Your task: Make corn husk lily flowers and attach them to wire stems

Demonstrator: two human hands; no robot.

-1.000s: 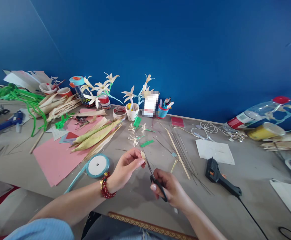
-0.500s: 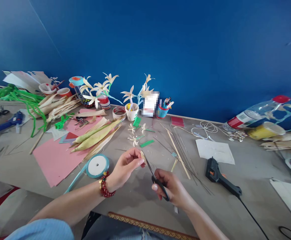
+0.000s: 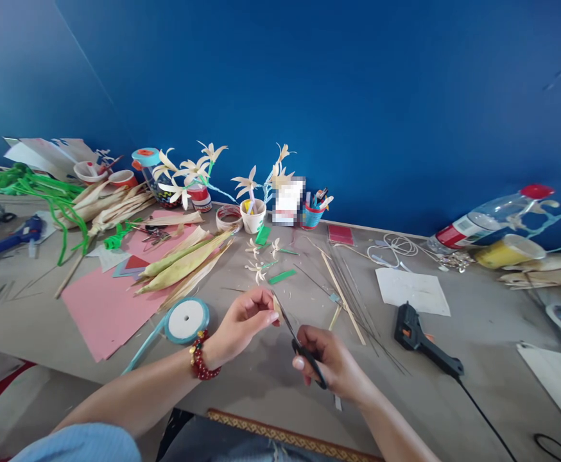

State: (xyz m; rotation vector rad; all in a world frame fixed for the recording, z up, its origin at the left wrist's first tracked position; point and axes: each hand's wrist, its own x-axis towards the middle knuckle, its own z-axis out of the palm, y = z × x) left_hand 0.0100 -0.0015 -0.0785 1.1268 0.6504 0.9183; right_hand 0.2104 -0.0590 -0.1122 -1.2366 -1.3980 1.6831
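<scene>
Between the thumb and fingers of my left hand (image 3: 249, 317) is a small pale piece of corn husk (image 3: 276, 305), mostly hidden by the fingers. My right hand (image 3: 331, 362) grips black-handled scissors (image 3: 309, 360), whose blades point up and left against the husk piece. Whether the blades cut into it I cannot tell. Just beyond my hands lie small cream husk flowers (image 3: 257, 271) and a green strip (image 3: 282, 276). A roll of blue ribbon (image 3: 187, 320) lies beside my left wrist.
Corn husks (image 3: 179, 266) and pink paper (image 3: 112, 314) lie at left. A black glue gun (image 3: 422, 340), its cord trailing forward, and thin wires (image 3: 357, 292) are at right. Along the blue wall stand a white cup (image 3: 253, 217) with husk flowers, a pen cup (image 3: 312, 216) and a tilted bottle (image 3: 483, 221).
The view has shifted very slightly. Both hands keep nearly the same pose, with the scissor blades still at the husk piece.
</scene>
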